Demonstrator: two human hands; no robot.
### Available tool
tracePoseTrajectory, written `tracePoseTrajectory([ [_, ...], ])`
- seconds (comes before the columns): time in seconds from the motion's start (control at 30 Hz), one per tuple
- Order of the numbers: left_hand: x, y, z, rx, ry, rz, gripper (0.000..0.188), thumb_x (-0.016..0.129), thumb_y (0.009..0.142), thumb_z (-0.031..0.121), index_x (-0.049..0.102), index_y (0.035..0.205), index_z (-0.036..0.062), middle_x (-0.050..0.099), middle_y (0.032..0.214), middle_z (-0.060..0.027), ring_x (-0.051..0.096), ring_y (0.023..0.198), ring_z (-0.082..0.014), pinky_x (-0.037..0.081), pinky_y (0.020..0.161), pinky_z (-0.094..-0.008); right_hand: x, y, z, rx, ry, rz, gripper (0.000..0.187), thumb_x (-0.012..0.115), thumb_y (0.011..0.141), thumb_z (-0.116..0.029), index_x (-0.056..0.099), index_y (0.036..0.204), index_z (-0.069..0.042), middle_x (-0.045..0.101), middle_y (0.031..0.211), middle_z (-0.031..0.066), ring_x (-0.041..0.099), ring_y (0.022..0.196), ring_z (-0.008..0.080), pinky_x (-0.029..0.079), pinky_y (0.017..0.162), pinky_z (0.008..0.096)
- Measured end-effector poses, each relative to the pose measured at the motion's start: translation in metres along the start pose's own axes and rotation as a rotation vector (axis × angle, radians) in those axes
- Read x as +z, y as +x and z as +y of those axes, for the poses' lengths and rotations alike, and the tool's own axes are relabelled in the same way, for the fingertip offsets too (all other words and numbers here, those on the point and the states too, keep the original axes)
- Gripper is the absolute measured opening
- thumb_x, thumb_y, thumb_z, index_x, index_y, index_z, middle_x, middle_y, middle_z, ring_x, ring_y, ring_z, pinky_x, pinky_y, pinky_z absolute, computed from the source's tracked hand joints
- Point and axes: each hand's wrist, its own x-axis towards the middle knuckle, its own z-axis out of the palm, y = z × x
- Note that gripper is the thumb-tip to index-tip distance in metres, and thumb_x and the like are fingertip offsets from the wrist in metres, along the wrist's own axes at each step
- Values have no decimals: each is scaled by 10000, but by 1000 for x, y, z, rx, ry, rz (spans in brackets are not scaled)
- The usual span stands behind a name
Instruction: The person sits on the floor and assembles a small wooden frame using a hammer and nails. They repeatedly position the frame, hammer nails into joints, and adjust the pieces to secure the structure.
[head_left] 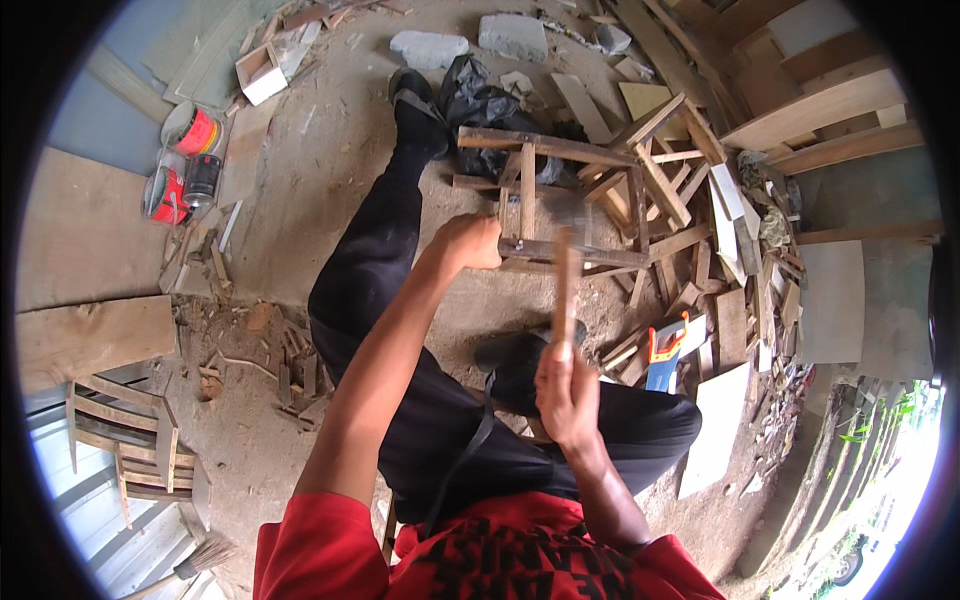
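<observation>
My left hand (468,243) is closed around the near left corner of a wooden frame (580,150) built of narrow rails and crosspieces. The frame lies on the ground in front of me; my fingertips are partly hidden. In my right hand (568,395) is a hammer (567,295), gripped by its wooden handle and held upright. Its head is smeared by motion over the frame's near rail. Beyond the frame lies a black plastic bag (475,95). A handsaw (664,355) with an orange and blue handle rests right of my bent knee.
Wood scraps (690,255) are heaped at the right, beside a pale board (716,430). Red cans (168,195) and a black can (203,180) stand at the left. Concrete blocks (513,37) lie at the far side. A broom (200,556) is at lower left.
</observation>
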Motion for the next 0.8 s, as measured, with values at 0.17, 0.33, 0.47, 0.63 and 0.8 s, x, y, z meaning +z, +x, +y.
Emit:
tracePoseTrajectory([
  [0.17, -5, -2, 11, 45, -26, -3, 327, 698, 682, 193, 737, 915, -33, 715, 917, -256, 709, 892, -388, 569, 825, -453, -1, 7, 30, -521, -17, 175, 518, 412, 1061, -444, 447, 725, -51, 440, 589, -3, 414, 466, 94, 297, 416, 240],
  [0.33, -6, 3, 9, 49, 71, -78, 330, 712, 684, 210, 736, 913, -27, 718, 908, -249, 710, 903, -378, 570, 831, -450, -24, 7, 68, 387, 115, -58, 543, 349, 1069, -522, 452, 762, -85, 382, 526, -24, 387, 390, 97, 331, 359, 271],
  [0.47, 1, 4, 4, 68, -4, 9, 327, 712, 686, 227, 728, 895, -24, 718, 898, -245, 712, 895, -375, 574, 819, -454, -20, -15, 47, 323, 261, 12, 521, 388, 1058, -519, 455, 786, -80, 404, 557, -23, 390, 427, 73, 334, 386, 251],
  [0.63, -2, 4, 1, 93, -84, 8, 343, 720, 695, 225, 722, 926, -29, 718, 918, -247, 709, 899, -388, 572, 816, -459, 7, 2, 51, 131, -118, -54, 493, 389, 1066, -488, 479, 815, -74, 423, 621, -37, 387, 481, 47, 313, 420, 229],
  [0.8, -10, 2, 8, 2, -18, -53, 364, 718, 700, 210, 719, 967, -38, 715, 952, -255, 707, 916, -391, 573, 818, -460, 0, -10, -30, 28, 236, -67, 493, 435, 1042, -523, 479, 924, -47, 409, 629, -28, 370, 486, 50, 288, 428, 218],
])
